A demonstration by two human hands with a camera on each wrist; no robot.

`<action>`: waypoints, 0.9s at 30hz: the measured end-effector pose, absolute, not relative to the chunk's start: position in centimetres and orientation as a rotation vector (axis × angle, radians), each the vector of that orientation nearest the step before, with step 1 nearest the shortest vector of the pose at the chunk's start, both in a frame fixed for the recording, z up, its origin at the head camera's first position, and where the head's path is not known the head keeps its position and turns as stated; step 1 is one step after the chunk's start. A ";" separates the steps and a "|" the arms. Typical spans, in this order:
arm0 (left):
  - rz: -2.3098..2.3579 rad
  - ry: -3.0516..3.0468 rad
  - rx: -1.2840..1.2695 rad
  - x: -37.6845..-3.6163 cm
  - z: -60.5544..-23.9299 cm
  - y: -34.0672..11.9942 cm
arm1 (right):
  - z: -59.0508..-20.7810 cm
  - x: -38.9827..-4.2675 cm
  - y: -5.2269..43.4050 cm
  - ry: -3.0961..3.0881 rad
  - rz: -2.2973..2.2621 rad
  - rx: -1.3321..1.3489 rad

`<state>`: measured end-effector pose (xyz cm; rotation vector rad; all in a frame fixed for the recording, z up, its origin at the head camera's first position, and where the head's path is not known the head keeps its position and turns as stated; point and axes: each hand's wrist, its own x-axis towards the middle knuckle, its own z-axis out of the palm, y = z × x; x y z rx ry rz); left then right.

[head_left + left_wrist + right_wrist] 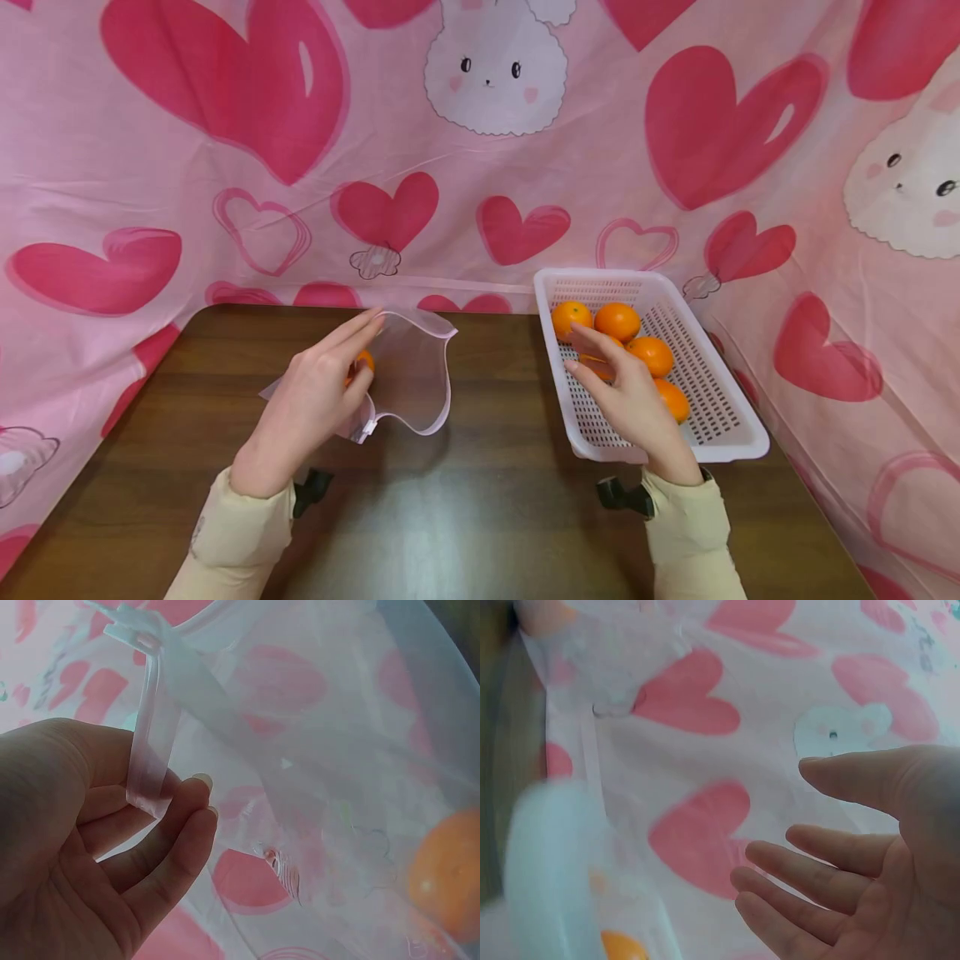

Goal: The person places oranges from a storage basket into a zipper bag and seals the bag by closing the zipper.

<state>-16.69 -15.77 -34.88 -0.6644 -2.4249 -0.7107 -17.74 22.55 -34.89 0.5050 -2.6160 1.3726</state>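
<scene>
The clear zip bag stands open on the table, w/ one orange inside it, seen through the plastic. Your left hand holds the bag's near edge: in the left wrist view the fingers are curled and pinch the zip strip against the thumb, so the mouth stays wide. The forearm comes from the lower left, sleeve cream coloured.

Your right hand is over the white basket, to the right of the bag and well apart from it. The fingers are straight and spread, thumb apart, palm empty; nothing is gripped. The fingertips are just above the oranges, and I cannot tell if they touch one. About five oranges lie in the basket's far half.

The table is dark brown wood. Behind and on both sides hangs a pink cloth w/ red hearts and white rabbit faces.
</scene>
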 end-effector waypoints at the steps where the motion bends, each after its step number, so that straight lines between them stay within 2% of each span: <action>1: -0.706 -2.416 -0.667 -16.7 -34.9 -15.8 | -34.9 -17.8 22.9 -2.618 1.354 0.489; 15: -0.697 -2.389 -0.666 -16.9 -34.4 -15.8 | -35.2 -18.4 27.8 -2.685 1.260 0.132; 27: -0.702 -2.394 -0.661 -16.9 -34.5 -15.9 | -35.7 -18.8 30.8 -2.737 1.240 -0.053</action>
